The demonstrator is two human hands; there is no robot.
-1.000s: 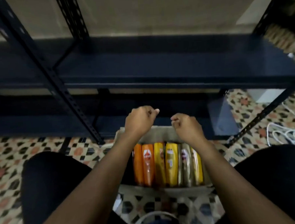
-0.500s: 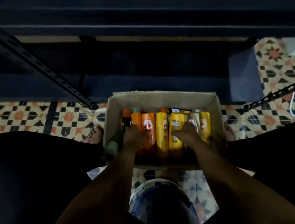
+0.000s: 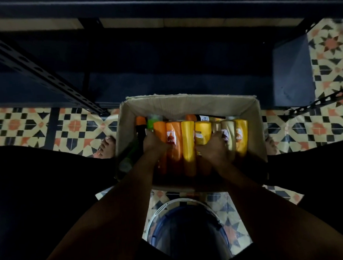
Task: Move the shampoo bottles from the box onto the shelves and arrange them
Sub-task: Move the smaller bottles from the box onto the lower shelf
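An open cardboard box [image 3: 189,103] sits on the tiled floor between my knees. A row of shampoo bottles lies in it: orange ones [image 3: 174,137] on the left, yellow ones [image 3: 188,141] in the middle, gold ones [image 3: 240,134] on the right. My left hand [image 3: 152,142] is down in the box, its fingers curled round the leftmost orange bottle [image 3: 159,130]. My right hand [image 3: 213,146] is closed over a yellow bottle [image 3: 202,131] beside the gold ones. The dark blue shelves [image 3: 164,71] stand just beyond the box and show no bottles.
A black slotted upright [image 3: 44,76] of the shelf frame runs diagonally at the left. Green and black bottles [image 3: 153,119] lie at the box's left end. My bare toes [image 3: 106,144] flank the box. A round white-rimmed blue object [image 3: 188,227] sits on the floor below it.
My view has tipped down from the shelf to the box. Both hands dropped from above the box's far edge into it and closed on bottles.
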